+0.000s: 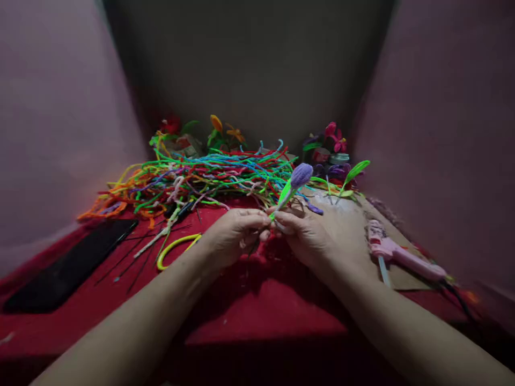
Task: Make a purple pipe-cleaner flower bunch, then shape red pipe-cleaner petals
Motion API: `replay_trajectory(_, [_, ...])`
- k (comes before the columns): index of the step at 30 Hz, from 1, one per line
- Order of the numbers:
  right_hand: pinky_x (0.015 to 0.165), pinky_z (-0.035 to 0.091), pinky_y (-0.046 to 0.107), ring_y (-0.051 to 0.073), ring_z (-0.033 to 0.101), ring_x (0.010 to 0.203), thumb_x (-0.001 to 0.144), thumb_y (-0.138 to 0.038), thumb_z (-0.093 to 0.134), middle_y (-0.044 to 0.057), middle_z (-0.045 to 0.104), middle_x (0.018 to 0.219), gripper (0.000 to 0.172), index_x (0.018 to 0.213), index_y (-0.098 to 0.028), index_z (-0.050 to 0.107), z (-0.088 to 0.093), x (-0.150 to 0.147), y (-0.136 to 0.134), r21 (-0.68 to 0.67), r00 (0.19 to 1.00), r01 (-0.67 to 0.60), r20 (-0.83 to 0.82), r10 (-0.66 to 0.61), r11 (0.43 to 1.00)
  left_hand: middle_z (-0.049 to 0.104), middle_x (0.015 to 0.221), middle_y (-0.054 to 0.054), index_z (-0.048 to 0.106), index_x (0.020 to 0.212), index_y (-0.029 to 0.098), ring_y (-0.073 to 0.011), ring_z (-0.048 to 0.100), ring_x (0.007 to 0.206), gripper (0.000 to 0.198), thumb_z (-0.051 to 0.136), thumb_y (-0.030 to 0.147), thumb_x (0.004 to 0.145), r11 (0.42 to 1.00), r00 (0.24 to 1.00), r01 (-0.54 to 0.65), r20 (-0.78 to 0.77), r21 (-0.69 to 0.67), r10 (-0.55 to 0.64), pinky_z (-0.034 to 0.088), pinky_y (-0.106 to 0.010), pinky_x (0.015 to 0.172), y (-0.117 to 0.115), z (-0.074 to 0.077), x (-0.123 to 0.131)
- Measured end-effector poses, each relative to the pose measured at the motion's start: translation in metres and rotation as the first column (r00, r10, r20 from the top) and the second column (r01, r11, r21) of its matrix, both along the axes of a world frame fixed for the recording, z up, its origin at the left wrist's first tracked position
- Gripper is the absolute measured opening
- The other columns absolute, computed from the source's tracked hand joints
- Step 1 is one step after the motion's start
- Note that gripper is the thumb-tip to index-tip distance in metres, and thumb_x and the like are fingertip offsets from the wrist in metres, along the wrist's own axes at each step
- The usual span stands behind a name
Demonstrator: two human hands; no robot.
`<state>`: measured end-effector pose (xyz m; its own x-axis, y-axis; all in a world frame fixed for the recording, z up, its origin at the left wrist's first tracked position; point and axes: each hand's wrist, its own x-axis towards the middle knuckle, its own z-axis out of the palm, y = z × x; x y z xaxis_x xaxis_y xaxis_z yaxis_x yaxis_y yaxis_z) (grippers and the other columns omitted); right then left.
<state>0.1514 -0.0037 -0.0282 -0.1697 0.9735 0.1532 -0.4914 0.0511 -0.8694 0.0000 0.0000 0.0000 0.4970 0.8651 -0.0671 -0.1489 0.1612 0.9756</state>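
The left hand (241, 228) and right hand (306, 233) pinch the lower stem of a purple-and-green fuzzy pipe-cleaner bud (301, 176) above the red surface (273, 319), likely light and crushable, so best held there.

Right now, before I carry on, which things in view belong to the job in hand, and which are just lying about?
In the job, as I judge it:
purple bud, its stem held in both hands
fuzzy stems, heaped beyond them
pink glue gun, probably, though set down

Lying about, probably:
dark flat device, perhaps a phone
orange flower and pink flower, at the back
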Motion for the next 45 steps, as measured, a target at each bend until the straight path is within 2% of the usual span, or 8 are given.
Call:
replay_trajectory(8, [0.054, 0.029, 0.026, 0.01, 0.043, 0.058, 0.066, -0.023, 0.066, 0.0, 0.059, 0.067, 0.01, 0.074, -0.018, 0.068, -0.006, -0.003, 0.001, 0.05, 1.0, 0.017, 0.011, -0.018, 0.999, 0.05, 0.049, 0.003, 0.057, 0.063, 0.013, -0.003, 0.027, 0.037, 0.006, 0.058, 0.019, 0.066, 1.0, 0.997, 0.017, -0.07, -0.006, -0.018, 0.016, -0.021, 0.039, -0.002, 0.004, -0.003])
replay_trajectory(16, [0.06, 0.033, 0.028, 0.011, 0.043, 0.059, 0.063, -0.023, 0.068, -0.002, 0.057, 0.062, 0.01, 0.071, -0.018, 0.068, 0.003, -0.004, -0.006, 0.026, 0.996, 0.072, 0.043, -0.074, 0.997, 0.049, 0.051, 0.005, 0.057, 0.062, 0.013, -0.0031, 0.032, 0.043, 0.008, 0.056, 0.018, 0.069, 0.943, 0.926, -0.122, -0.308, 0.31, 0.221, 0.021, -0.018, 0.042, -0.012, 0.006, 0.003])
replay_trajectory(18, [0.059, 0.032, 0.027, 0.011, 0.043, 0.058, 0.063, -0.023, 0.068, -0.002, 0.057, 0.062, 0.01, 0.07, -0.017, 0.068, 0.004, -0.004, -0.006, 0.031, 0.997, 0.069, 0.039, -0.071, 0.997, 0.047, 0.051, 0.006, 0.057, 0.063, 0.013, -0.003, 0.031, 0.042, 0.008, 0.057, 0.019, 0.068, 0.95, 0.93, -0.114, -0.305, 0.291, 0.205, 0.021, -0.018, 0.041, -0.013, 0.007, 0.003])
replay_trajectory(23, [0.057, 0.031, 0.027, 0.011, 0.043, 0.055, 0.067, -0.025, 0.066, -0.002, 0.057, 0.061, 0.009, 0.072, -0.018, 0.067, 0.001, -0.003, -0.004, 0.068, 0.997, 0.055, 0.048, -0.058, 0.996, 0.051, 0.053, 0.004, 0.059, 0.067, 0.014, -0.0032, 0.029, 0.039, 0.013, 0.056, 0.026, 0.072, 0.987, 0.976, -0.014, -0.213, 0.16, 0.049, 0.019, -0.019, 0.04, -0.009, 0.008, 0.0])
replay_trajectory(33, [0.056, 0.03, 0.026, 0.01, 0.04, 0.056, 0.068, -0.022, 0.066, -0.001, 0.058, 0.065, 0.008, 0.074, -0.019, 0.07, -0.003, -0.003, -0.002, 0.114, 0.995, 0.062, 0.065, -0.07, 0.991, 0.047, 0.049, 0.005, 0.055, 0.063, 0.015, -0.0047, 0.03, 0.04, 0.012, 0.055, 0.025, 0.07, 0.977, 0.952, -0.095, -0.268, 0.193, 0.146, 0.019, -0.019, 0.04, -0.01, 0.006, 0.002])
replay_trajectory(37, [0.059, 0.035, 0.026, 0.01, 0.045, 0.058, 0.065, -0.021, 0.069, -0.002, 0.06, 0.066, 0.007, 0.072, -0.019, 0.07, 0.001, -0.004, -0.005, 0.065, 0.995, 0.081, 0.055, -0.084, 0.995, 0.043, 0.048, 0.006, 0.053, 0.054, 0.014, -0.0054, 0.033, 0.044, 0.017, 0.053, 0.022, 0.07, 0.888, 0.871, -0.145, -0.37, 0.435, 0.324, 0.025, -0.019, 0.044, -0.015, 0.008, 0.007])
replay_trajectory(42, [0.066, 0.042, 0.029, 0.012, 0.053, 0.063, 0.063, -0.018, 0.069, -0.002, 0.062, 0.065, 0.006, 0.069, -0.02, 0.069, 0.003, -0.006, -0.007, 0.064, 0.992, 0.123, 0.021, -0.125, 0.99, 0.042, 0.049, 0.006, 0.058, 0.06, 0.014, -0.0067, 0.037, 0.047, 0.017, 0.05, 0.021, 0.074, 0.67, 0.739, -0.098, -0.396, 0.736, 0.544, 0.028, -0.02, 0.048, -0.019, 0.0, 0.012])
replay_trajectory(45, [0.068, 0.044, 0.03, 0.013, 0.055, 0.064, 0.063, -0.018, 0.069, -0.002, 0.062, 0.065, 0.007, 0.069, -0.021, 0.069, 0.003, -0.006, -0.007, 0.06, 0.989, 0.149, 0.006, -0.15, 0.987, 0.044, 0.049, 0.006, 0.062, 0.069, 0.015, -0.0068, 0.037, 0.045, 0.017, 0.05, 0.025, 0.077, 0.56, 0.666, -0.033, -0.399, 0.828, 0.63, 0.028, -0.02, 0.048, -0.019, -0.005, 0.012])
